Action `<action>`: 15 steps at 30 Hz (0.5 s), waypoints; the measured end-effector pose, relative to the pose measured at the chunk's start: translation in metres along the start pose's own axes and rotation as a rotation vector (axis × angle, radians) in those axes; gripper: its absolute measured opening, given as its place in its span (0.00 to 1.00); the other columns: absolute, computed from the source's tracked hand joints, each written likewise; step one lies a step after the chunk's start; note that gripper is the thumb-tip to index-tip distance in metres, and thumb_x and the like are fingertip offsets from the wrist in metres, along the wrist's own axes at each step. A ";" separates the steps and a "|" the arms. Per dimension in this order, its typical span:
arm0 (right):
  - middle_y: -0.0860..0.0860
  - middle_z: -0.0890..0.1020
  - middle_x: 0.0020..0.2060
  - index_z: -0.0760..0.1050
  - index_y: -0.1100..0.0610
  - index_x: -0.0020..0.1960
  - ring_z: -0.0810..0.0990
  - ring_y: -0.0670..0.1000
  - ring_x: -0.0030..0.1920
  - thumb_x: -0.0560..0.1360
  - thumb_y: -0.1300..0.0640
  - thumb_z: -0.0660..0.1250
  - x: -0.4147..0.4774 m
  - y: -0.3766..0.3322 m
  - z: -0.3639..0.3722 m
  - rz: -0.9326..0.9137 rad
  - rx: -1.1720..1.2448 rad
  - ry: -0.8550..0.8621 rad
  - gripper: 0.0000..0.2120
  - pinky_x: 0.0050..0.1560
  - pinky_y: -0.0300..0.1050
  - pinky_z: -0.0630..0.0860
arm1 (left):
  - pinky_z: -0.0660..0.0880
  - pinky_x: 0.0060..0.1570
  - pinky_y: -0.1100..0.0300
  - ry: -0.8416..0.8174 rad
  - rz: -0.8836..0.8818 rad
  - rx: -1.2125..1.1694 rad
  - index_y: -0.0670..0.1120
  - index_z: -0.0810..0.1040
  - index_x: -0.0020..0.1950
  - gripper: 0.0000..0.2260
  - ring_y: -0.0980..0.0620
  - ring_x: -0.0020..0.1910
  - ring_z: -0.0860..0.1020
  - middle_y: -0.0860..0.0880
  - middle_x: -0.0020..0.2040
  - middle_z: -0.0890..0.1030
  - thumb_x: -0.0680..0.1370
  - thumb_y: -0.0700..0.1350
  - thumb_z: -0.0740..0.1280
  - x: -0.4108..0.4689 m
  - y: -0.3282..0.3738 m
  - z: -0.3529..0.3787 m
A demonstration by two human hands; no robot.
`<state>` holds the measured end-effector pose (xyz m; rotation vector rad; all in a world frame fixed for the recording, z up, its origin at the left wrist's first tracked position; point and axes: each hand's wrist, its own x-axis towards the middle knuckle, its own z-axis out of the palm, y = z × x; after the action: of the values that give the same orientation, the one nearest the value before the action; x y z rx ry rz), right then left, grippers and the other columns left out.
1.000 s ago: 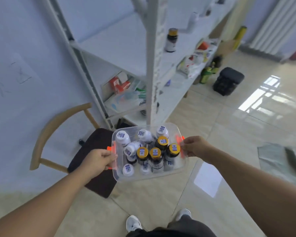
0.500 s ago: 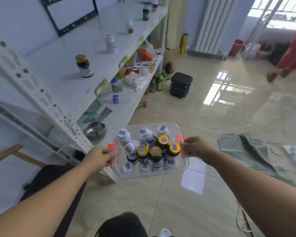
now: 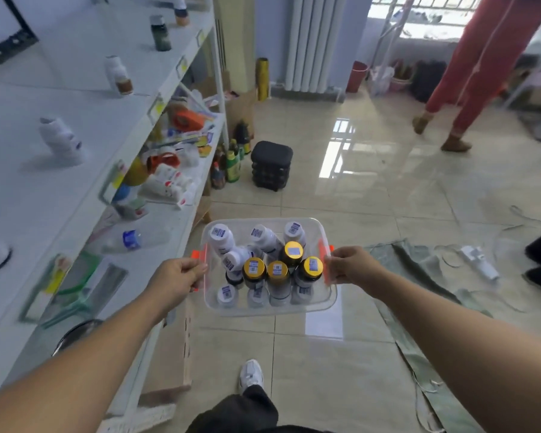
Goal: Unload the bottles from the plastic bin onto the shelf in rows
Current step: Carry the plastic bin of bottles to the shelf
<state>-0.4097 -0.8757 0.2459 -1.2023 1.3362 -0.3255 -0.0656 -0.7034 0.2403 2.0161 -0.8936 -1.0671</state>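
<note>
Both hands — left (image 3: pixel 177 278), right (image 3: pixel 352 265) — grip the bin (image 3: pixel 267 309) by its orange handles (bottles (image 3: pixel 277 270) inside), right of the shelf (image 3: pixel 60 195).

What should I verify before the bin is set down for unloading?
1. Bin level: ok.
2. Left hand grips bin's side: ok.
3. Right hand grips opposite side: ok.
4. Bottles all inside bin: ok, several white ones lean.
5. Bare room on shelf: ok.
6. Bin supported from below: not ok, held over floor.
</note>
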 end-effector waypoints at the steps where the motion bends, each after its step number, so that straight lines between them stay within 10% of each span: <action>1: 0.65 0.79 0.41 0.76 0.77 0.53 0.80 0.59 0.40 0.79 0.63 0.68 0.014 -0.010 -0.003 0.003 0.006 0.025 0.14 0.37 0.46 0.84 | 0.78 0.39 0.60 -0.010 0.006 0.002 0.54 0.85 0.43 0.06 0.52 0.37 0.82 0.50 0.37 0.86 0.79 0.49 0.70 0.019 0.012 0.000; 15: 0.60 0.80 0.34 0.81 0.69 0.45 0.80 0.56 0.33 0.76 0.61 0.71 0.253 -0.133 -0.057 0.011 0.089 0.214 0.09 0.36 0.47 0.84 | 0.75 0.37 0.64 -0.097 0.051 0.080 0.45 0.84 0.51 0.07 0.53 0.36 0.80 0.50 0.38 0.84 0.81 0.45 0.68 0.302 0.166 0.004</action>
<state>-0.3280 -1.1547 0.2226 -1.1092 1.4953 -0.5118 0.0186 -1.0370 0.2509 2.0095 -1.0477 -1.1254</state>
